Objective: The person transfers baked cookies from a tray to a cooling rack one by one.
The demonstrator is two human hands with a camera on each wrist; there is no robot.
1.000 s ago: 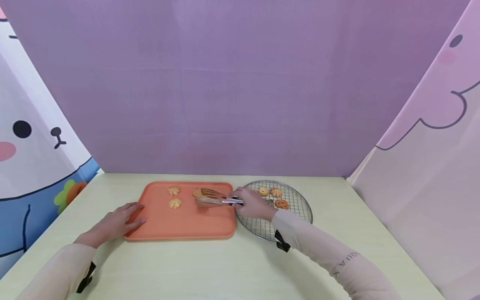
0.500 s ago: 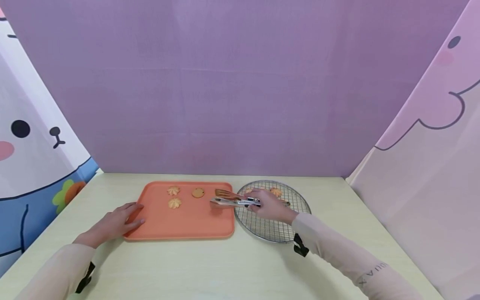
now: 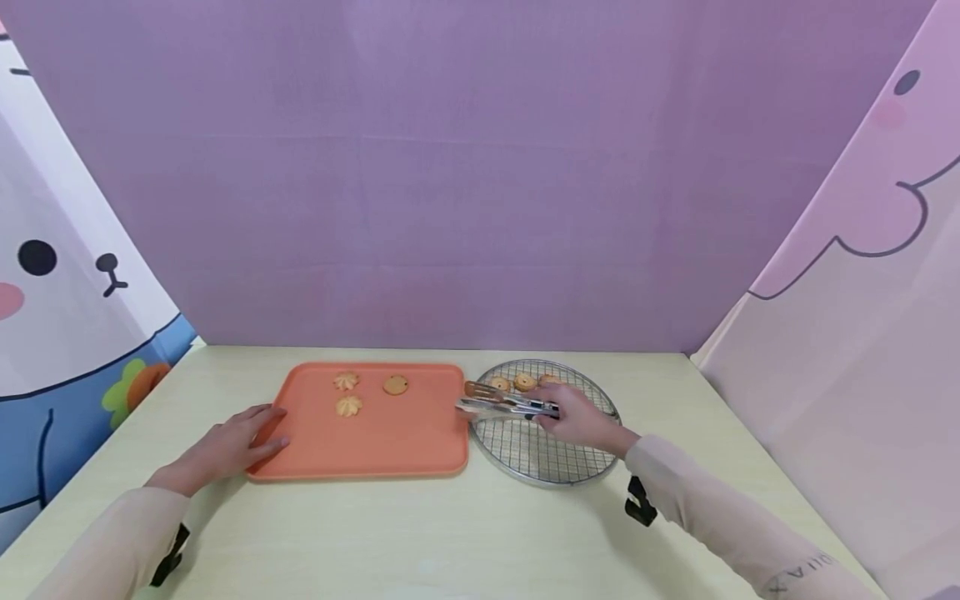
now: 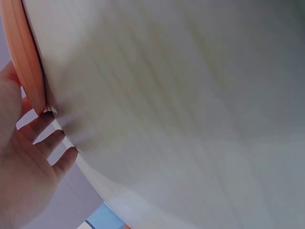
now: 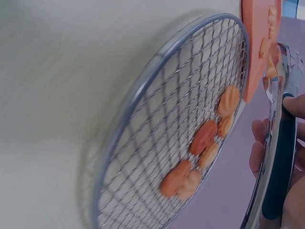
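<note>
My right hand [image 3: 573, 414] grips a pair of metal tongs [image 3: 506, 402] with dark handle grips, above the round wire cooling rack [image 3: 543, 467]. The tongs' ends stand apart near the right rim of the orange tray [image 3: 405, 450]; I see no cookie between them. On that tray lie two flower-shaped cookies [image 3: 348, 406] and one round cookie [image 3: 395, 384]. My left hand [image 3: 225, 446] rests on the tray's left rim with thumb and fingers extended. In the left wrist view, several of its fingertips touch the table beside the tray edge [image 4: 28, 62].
Several cookies [image 3: 525, 382] lie toward the rack's far side, partly behind my right hand. The right wrist view shows reddish-brown cookies [image 5: 204, 137] among paler ones [image 5: 229, 100]. A pale table [image 3: 360, 542] carries everything, with a purple backdrop [image 3: 450, 208] behind.
The tongs have let go of the round cookie, which now lies on the tray. My right hand has drawn them rightward to the rack. My left hand has stayed put.
</note>
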